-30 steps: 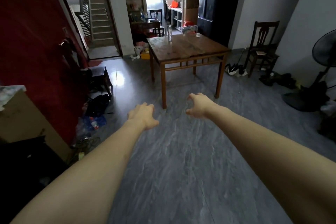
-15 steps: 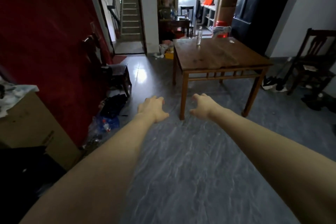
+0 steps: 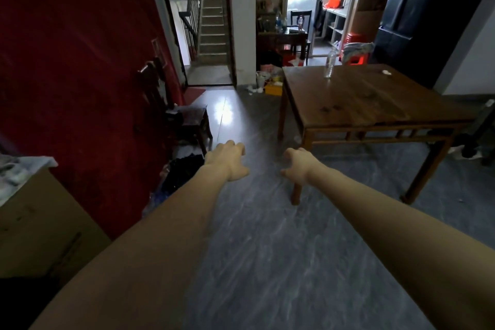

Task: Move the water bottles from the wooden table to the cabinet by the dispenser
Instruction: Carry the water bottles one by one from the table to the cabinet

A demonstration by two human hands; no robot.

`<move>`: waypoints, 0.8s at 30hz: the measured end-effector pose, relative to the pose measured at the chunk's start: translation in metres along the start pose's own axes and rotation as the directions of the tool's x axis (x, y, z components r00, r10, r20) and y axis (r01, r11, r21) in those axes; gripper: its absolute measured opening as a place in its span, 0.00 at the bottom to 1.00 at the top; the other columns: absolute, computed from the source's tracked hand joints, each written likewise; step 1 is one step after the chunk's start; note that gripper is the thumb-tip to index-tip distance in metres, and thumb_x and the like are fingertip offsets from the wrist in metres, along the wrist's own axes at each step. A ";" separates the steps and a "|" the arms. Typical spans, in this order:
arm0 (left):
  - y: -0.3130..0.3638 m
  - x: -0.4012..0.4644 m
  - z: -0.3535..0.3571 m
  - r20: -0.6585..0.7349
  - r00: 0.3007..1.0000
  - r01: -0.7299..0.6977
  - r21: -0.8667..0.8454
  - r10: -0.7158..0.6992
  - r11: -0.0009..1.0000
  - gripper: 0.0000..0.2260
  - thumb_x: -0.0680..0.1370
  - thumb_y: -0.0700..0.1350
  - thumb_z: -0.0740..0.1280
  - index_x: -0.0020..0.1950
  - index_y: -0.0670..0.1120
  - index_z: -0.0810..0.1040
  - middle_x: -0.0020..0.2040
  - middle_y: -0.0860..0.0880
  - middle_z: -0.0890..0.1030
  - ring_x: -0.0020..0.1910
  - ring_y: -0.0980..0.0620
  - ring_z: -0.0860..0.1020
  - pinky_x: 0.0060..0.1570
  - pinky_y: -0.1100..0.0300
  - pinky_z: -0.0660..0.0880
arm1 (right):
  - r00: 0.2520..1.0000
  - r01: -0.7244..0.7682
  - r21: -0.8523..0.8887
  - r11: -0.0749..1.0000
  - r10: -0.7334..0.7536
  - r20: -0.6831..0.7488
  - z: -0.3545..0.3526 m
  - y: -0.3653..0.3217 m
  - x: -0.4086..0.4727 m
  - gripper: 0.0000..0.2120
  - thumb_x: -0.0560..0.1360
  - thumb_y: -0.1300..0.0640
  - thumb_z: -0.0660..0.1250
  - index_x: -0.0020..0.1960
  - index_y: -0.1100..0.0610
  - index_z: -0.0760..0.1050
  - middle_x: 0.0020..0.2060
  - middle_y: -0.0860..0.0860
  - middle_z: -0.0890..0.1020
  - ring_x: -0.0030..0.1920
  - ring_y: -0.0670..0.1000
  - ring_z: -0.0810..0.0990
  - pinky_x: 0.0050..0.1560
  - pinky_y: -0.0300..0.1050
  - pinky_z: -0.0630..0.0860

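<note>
Left hand [image 3: 227, 159] and right hand [image 3: 298, 165] empty, fingers loosely curled; water bottle [image 3: 329, 63] on wooden table [image 3: 375, 104]

Left of the hands, a dark chair [image 3: 171, 104] stands against a red wall [image 3: 80, 61]; a staircase [image 3: 211, 24] rises far ahead, beyond them.

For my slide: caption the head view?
Empty hands reach toward wooden table holding one water bottle.

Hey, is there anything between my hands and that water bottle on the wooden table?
Nothing blocks it. Both the left hand and the right hand hold nothing, over bare floor. The water bottle stands alone near the far edge of the wooden table, so you would reach across bare tabletop.
</note>
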State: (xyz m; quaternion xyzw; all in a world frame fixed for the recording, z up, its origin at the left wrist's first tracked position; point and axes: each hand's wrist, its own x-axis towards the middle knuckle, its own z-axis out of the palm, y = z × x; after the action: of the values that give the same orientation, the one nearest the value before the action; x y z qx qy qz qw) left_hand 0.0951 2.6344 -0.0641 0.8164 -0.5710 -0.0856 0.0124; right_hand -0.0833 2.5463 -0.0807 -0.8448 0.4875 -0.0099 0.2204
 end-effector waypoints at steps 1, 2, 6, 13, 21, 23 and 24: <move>-0.005 0.018 -0.002 0.011 1.000 -0.010 0.003 0.010 1.000 0.26 0.77 0.56 0.70 0.73 0.51 0.70 0.70 0.47 0.71 0.68 0.43 0.72 0.61 0.46 0.74 | 1.000 -0.004 0.006 1.000 0.004 -0.006 -0.003 -0.004 0.018 0.29 0.74 0.49 0.68 0.71 0.59 0.65 0.66 0.61 0.69 0.65 0.62 0.71 0.64 0.48 0.69; -0.008 0.036 -0.005 0.022 1.000 -0.019 0.001 0.019 1.000 0.26 0.77 0.56 0.70 0.73 0.51 0.70 0.70 0.46 0.71 0.68 0.43 0.72 0.60 0.47 0.74 | 1.000 -0.007 0.013 1.000 0.008 -0.011 -0.006 -0.007 0.034 0.29 0.74 0.49 0.68 0.71 0.58 0.66 0.65 0.61 0.69 0.65 0.62 0.72 0.64 0.48 0.69; -0.018 0.098 -0.013 0.066 0.997 -0.050 0.011 0.050 0.999 0.26 0.76 0.56 0.70 0.72 0.51 0.71 0.68 0.46 0.71 0.67 0.43 0.71 0.59 0.48 0.73 | 0.999 -0.032 0.007 0.999 0.032 0.008 -0.023 -0.008 0.088 0.27 0.74 0.50 0.67 0.70 0.59 0.67 0.65 0.60 0.71 0.64 0.60 0.71 0.63 0.48 0.69; -0.038 0.210 -0.025 0.076 0.996 -0.041 -0.004 0.041 0.999 0.25 0.77 0.57 0.69 0.73 0.52 0.71 0.70 0.48 0.70 0.68 0.44 0.72 0.57 0.51 0.70 | 0.996 -0.083 0.017 0.996 0.084 -0.019 -0.057 0.004 0.196 0.27 0.75 0.50 0.67 0.71 0.58 0.66 0.66 0.60 0.70 0.65 0.61 0.70 0.63 0.48 0.69; -0.029 0.373 -0.046 0.063 0.993 -0.107 0.043 0.104 0.993 0.26 0.77 0.57 0.69 0.72 0.50 0.71 0.70 0.45 0.70 0.68 0.42 0.71 0.59 0.48 0.71 | 0.997 -0.017 0.050 0.999 0.020 -0.075 -0.126 0.022 0.358 0.25 0.75 0.49 0.67 0.70 0.55 0.67 0.63 0.56 0.70 0.58 0.58 0.76 0.57 0.51 0.76; -0.025 0.422 -0.053 0.054 0.991 -0.128 0.039 0.126 0.991 0.25 0.76 0.57 0.69 0.71 0.49 0.72 0.70 0.45 0.71 0.67 0.42 0.72 0.58 0.48 0.72 | 0.997 -0.025 0.059 0.998 0.029 -0.073 -0.139 0.031 0.401 0.25 0.75 0.50 0.67 0.69 0.54 0.68 0.63 0.56 0.70 0.58 0.57 0.75 0.58 0.51 0.76; -0.022 0.445 -0.056 0.055 0.990 -0.136 0.037 0.133 0.990 0.25 0.76 0.57 0.69 0.70 0.49 0.72 0.69 0.45 0.71 0.67 0.42 0.72 0.59 0.47 0.73 | 0.997 -0.036 0.055 0.998 0.039 -0.060 -0.144 0.036 0.421 0.25 0.75 0.50 0.67 0.69 0.54 0.68 0.63 0.56 0.71 0.58 0.57 0.75 0.57 0.50 0.76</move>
State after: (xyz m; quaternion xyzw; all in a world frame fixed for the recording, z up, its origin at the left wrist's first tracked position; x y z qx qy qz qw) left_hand 0.2728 2.2221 -0.0671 0.7736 -0.6265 -0.0942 -0.0136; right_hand 0.0747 2.1299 -0.0477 -0.8285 0.5095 -0.0446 0.2282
